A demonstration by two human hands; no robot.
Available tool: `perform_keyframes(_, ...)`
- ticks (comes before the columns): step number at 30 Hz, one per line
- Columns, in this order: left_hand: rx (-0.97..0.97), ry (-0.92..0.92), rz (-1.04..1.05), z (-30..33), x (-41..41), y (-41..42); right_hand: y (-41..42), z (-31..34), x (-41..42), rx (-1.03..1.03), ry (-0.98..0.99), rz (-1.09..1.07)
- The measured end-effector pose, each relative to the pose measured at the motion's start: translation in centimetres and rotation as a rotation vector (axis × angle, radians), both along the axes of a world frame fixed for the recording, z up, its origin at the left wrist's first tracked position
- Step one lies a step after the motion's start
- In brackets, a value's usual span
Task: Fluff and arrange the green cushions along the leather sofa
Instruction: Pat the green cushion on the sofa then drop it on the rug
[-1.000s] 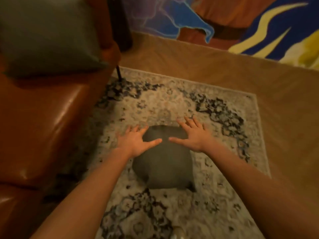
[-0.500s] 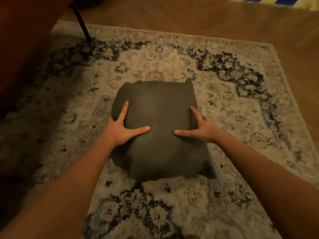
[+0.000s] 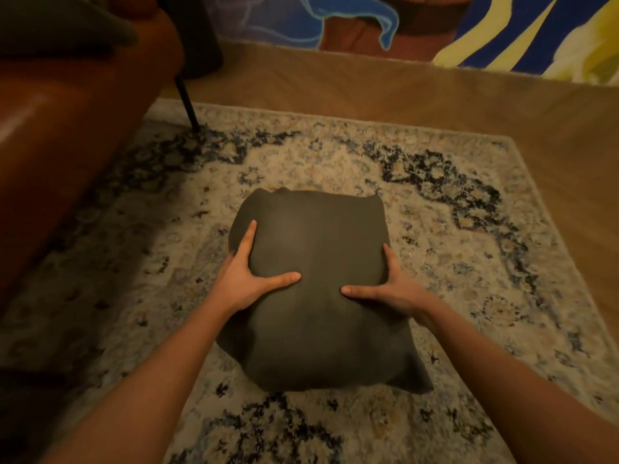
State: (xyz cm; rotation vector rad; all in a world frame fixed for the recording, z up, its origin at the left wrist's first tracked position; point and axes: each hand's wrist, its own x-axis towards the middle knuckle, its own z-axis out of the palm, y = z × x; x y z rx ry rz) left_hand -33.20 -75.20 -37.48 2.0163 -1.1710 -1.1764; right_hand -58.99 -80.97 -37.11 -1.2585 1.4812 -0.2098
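A dark green cushion (image 3: 318,296) is in both my hands over the patterned rug. My left hand (image 3: 244,276) clasps its left side, thumb pressed across the front and fingers along the edge. On the cushion's right side, my right hand (image 3: 388,286) grips the same way, thumb pointing inward. The brown leather sofa (image 3: 57,135) runs along the left. A second green cushion (image 3: 60,25) rests on the sofa at the top left, partly cut off by the frame.
The pale rug (image 3: 435,249) with dark floral pattern covers the floor below. A thin black sofa leg (image 3: 187,102) stands at the rug's far left corner. Wooden floor (image 3: 368,92) lies beyond, with a colourful blue, yellow and orange surface (image 3: 435,25) at the top.
My hands went from hovering open above the cushion on the rug to gripping its two sides. The cushion now appears larger and closer, and the view has tilted back up.
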Motion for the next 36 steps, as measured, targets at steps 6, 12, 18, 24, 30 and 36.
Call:
perform_keyframes(6, -0.053, -0.087, 0.007, 13.6, 4.6, 0.4, 0.2, 12.0, 4.4, -0.039, -0.069, 0.067)
perform_keyframes(12, -0.142, -0.154, 0.142, 30.5, 12.5, 3.7, -0.4, 28.6, 13.1, -0.128, -0.155, 0.226)
perform_keyframes(18, -0.145, -0.330, 0.359, 45.4, 22.2, 11.0, 2.0, 41.3, 25.8, -0.137, -0.268, 0.417)
perform_keyframes(24, -0.075, -0.636, 0.497, 55.6, 31.1, 20.0, 9.0, 48.0, 39.1, 0.001, -0.390, 0.555)
perform_keyframes(30, -0.032, -1.032, 0.529, 58.7, 38.1, 27.6, 17.1, 47.7, 51.0, 0.183, -0.446, 0.658)
perform_keyframes(36, 0.046, -1.223, 0.380, 55.3, 46.2, 31.8, 22.6, 44.2, 61.8, 0.469, -0.452, 0.643)
